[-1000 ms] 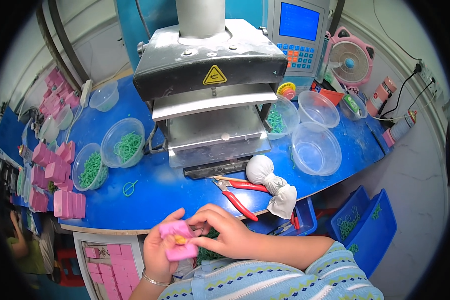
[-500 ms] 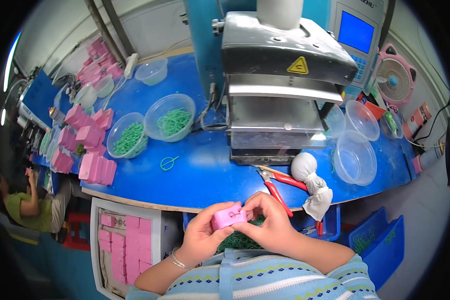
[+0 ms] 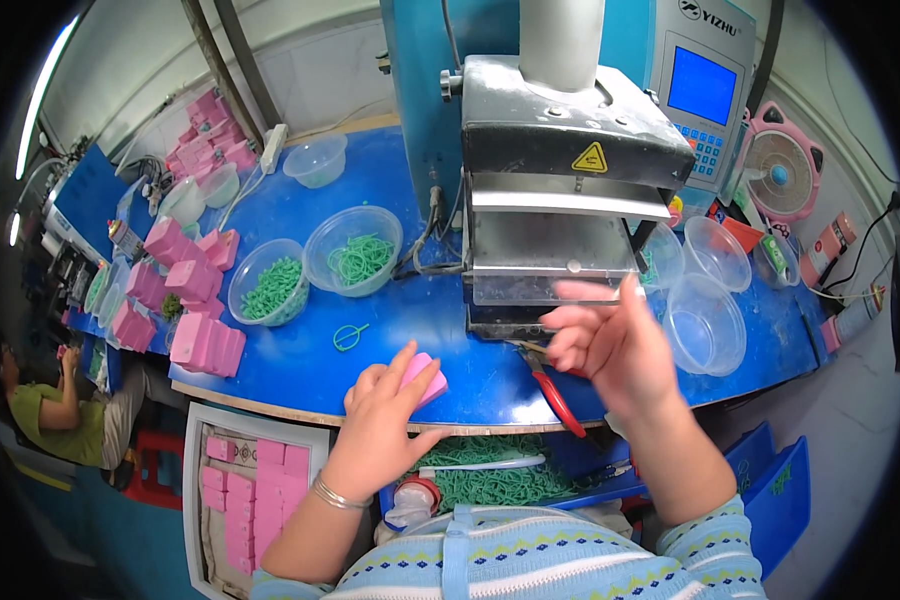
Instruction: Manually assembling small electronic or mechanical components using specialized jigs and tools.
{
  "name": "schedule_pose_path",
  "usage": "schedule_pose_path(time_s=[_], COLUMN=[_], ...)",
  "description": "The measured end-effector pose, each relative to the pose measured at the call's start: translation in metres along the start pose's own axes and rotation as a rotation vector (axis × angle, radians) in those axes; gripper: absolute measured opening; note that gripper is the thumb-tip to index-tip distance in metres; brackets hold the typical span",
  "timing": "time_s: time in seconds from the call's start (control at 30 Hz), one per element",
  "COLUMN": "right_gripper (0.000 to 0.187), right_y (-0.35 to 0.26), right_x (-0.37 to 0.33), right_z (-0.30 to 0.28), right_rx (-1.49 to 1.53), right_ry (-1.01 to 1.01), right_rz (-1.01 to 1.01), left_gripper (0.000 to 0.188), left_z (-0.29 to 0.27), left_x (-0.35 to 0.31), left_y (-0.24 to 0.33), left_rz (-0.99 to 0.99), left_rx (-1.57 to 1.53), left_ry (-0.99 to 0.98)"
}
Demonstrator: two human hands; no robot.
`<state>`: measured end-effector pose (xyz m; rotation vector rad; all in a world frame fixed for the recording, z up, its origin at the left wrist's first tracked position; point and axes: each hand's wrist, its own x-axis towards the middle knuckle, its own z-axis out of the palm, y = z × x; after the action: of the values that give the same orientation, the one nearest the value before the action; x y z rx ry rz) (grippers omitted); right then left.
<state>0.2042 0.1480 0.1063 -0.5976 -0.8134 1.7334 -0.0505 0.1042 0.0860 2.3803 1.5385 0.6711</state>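
Note:
My left hand [image 3: 378, 425] rests on a pink block [image 3: 437, 386] at the table's front edge. Its fingers stretch over the block and its thumb stands apart. My right hand [image 3: 625, 355] is raised in front of the press [image 3: 560, 235], with its fingers loosely spread and nothing in them. Below and behind it lie red-handled pliers [image 3: 555, 402], partly hidden by the arm. A single green ring with a short tail [image 3: 348, 338] lies on the blue table [image 3: 440, 320], left of the press.
Tubs of green pieces [image 3: 270, 285] and green rings [image 3: 358, 260] stand at left, beside stacked pink blocks [image 3: 207, 345]. Clear tubs [image 3: 705, 325] and a pink fan [image 3: 782, 170] are at right. A lower tray holds green pieces [image 3: 490, 480]; a drawer [image 3: 315, 440] holds pink blocks.
The pink block has moved from between both hands onto the table, under my left hand. My right hand has let go and risen rightward toward the press. The view has shifted slightly.

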Motion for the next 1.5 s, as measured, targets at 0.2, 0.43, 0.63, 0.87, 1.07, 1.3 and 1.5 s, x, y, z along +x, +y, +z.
schedule_pose_path(time_s=[0.2,0.43,0.63,0.87,1.07,1.3,1.5], right_gripper=[0.044,0.071,0.067,0.063,0.06,0.05,0.043], right_y=[-0.014,0.016,0.015,0.026,0.041,0.069,0.074], right_x=[-0.019,-0.079,-0.076,-0.073,-0.073,-0.073,-0.075], right_z=[-0.002,-0.021,0.007,-0.013,-0.023,-0.02,-0.021], right_rx=[-0.083,0.348,-0.099,-0.195,-0.175,-0.193,-0.224], right_ry=[0.032,-0.459,-0.388,-0.29,-0.275,-0.537,-0.56], right_rz=[0.067,0.368,0.72,0.774,0.659,0.553,0.41], left_gripper=[0.087,0.089,0.096,0.081,0.077,0.05,0.04], left_z=[-0.011,-0.008,-0.017,-0.001,0.0,-0.003,0.001], left_x=[0.0,-0.014,0.006,0.002,-0.003,-0.002,0.002], left_y=[-0.015,-0.007,0.038,-0.004,-0.005,0.032,0.029], left_rz=[-0.012,-0.135,0.268,-0.007,0.017,0.507,0.613], left_rx=[0.021,-0.748,-0.37,-0.28,0.02,0.232,0.147], left_ry=[-0.251,0.333,0.198,0.122,0.359,0.464,0.543])
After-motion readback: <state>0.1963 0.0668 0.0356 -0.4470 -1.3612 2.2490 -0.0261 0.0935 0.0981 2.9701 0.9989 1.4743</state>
